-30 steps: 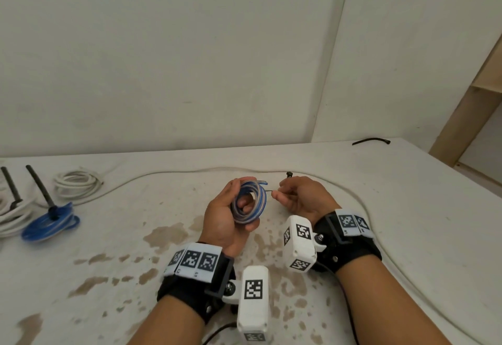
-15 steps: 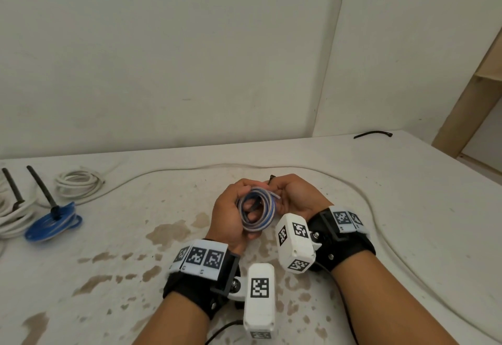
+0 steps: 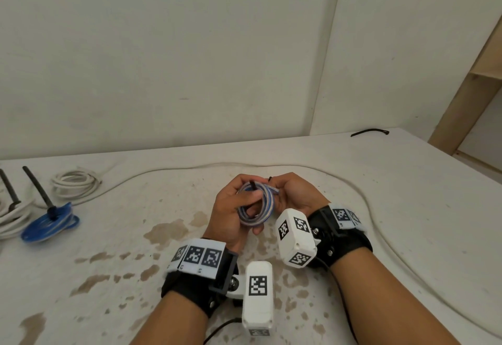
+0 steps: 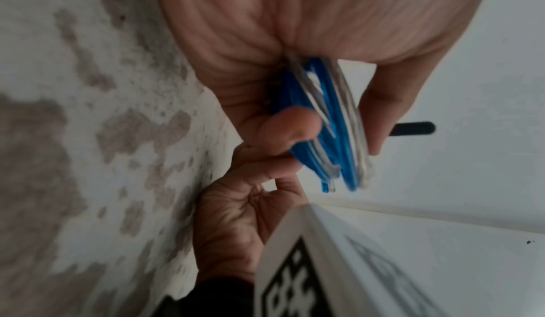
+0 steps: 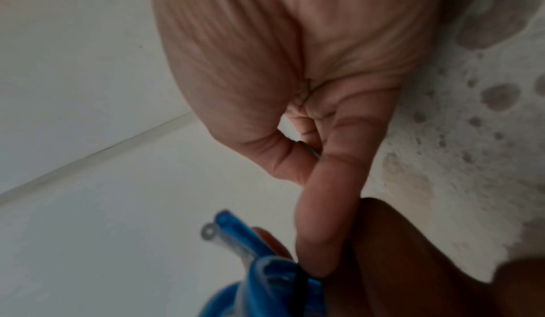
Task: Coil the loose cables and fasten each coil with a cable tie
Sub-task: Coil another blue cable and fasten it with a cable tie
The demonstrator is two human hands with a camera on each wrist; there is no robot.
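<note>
From the head view, the left hand (image 3: pixel 231 210) holds a small coil (image 3: pixel 256 206) of blue-and-clear cable upright above the middle of the table (image 3: pixel 407 208), fingers curled round its rim, probably to keep the loops from springing apart. The right hand (image 3: pixel 292 195) is pressed against the coil's far side, fingers closed on a black cable tie (image 3: pixel 252 185) whose end pokes up over the loops, apparently to thread it round the bundle. Near the left edge lie a blue coil (image 3: pixel 49 225) already tied and a white coil (image 3: pixel 74 183); a long white cable (image 3: pixel 375 214) is not yet coiled. The left wrist view shows thumb and fingers (image 4: pixel 380 109) pinching several flat, glossy blue and clear strands, cut ends showing. In the right wrist view, thumb and forefinger pinch something thin, and the black tie crosses the strands.
</note>
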